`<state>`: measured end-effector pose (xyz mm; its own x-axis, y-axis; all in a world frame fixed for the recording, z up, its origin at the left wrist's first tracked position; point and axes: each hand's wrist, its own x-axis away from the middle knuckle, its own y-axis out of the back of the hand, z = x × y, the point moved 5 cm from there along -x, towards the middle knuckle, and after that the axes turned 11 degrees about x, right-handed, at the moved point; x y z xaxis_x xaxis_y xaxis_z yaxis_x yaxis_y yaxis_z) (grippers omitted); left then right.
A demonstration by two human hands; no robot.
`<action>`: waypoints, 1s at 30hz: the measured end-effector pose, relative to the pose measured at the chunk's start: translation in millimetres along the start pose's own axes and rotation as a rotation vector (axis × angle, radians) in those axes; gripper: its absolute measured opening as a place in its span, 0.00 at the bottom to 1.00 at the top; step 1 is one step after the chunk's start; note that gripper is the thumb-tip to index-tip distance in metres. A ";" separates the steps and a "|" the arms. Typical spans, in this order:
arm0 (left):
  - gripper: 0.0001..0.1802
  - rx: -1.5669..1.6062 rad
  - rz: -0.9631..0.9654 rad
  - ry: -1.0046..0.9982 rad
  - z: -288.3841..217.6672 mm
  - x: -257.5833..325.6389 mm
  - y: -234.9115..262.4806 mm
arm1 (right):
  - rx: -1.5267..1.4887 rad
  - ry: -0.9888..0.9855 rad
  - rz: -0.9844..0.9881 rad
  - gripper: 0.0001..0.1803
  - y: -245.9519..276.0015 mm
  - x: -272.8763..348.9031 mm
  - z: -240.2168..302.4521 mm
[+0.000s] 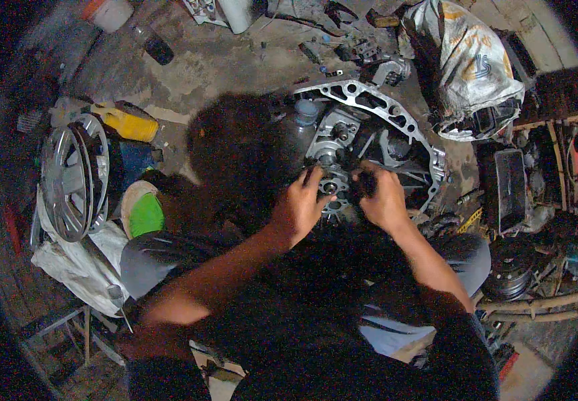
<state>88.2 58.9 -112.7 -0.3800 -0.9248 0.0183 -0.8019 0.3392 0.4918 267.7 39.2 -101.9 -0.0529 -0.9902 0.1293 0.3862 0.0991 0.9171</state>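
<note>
A large silver metal housing (438, 160), resembling a gearbox bell housing, lies in front of me, with a wide curved flange full of holes. Inside it, a metal assembly (334, 137) rises toward my hands. My left hand (299, 208) is closed, thumb and fingers pinching the left side of a small metal part with a round hole (330, 187). To the right of that part, my right hand (384, 200) is curled with the fingers bent inward. Dark shadow hides what its fingertips hold. A blue round cap (306, 112) sits at the housing's left side.
Silver wheel covers (78, 180) and a yellow jug (125, 122) stand on the left. A white sack (473, 60) lies at the far right, above a dark tray (511, 190) and a black wheel rim (508, 271). Loose metal parts (390, 70) lie beyond the housing.
</note>
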 end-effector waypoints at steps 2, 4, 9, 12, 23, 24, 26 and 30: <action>0.32 0.028 0.002 -0.009 5.8 -0.9 0.2 | 0.009 0.027 -0.007 0.31 -1.7 -0.4 0.5; 0.32 0.033 0.012 0.002 7.7 1.6 -0.8 | -0.026 0.018 0.050 0.24 1.1 -4.2 7.6; 0.32 -0.001 0.007 -0.008 1.0 0.6 -0.5 | -0.060 0.009 -0.035 0.22 -1.0 -4.2 7.8; 0.32 0.020 -0.005 -0.029 2.5 -3.2 3.6 | -0.011 -0.009 0.023 0.23 3.6 -4.6 11.7; 0.32 -0.034 0.029 0.054 3.5 -0.6 -0.5 | 0.090 -0.007 0.076 0.38 4.5 -2.6 12.3; 0.32 -0.050 0.037 0.071 2.0 -0.5 -2.1 | 0.100 0.007 0.075 0.38 1.2 -3.9 11.2; 0.32 -0.002 0.023 0.042 5.2 -2.4 -0.8 | 0.136 0.043 0.039 0.36 1.7 -3.8 15.3; 0.32 -0.012 0.024 0.045 3.3 -2.3 1.0 | 0.188 0.056 0.046 0.31 24.4 -8.3 27.6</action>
<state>86.8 61.9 -115.1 -0.3776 -0.9234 0.0688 -0.7871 0.3592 0.5014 252.1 52.5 -70.2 0.0138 -0.9876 0.1567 0.2079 0.1561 0.9656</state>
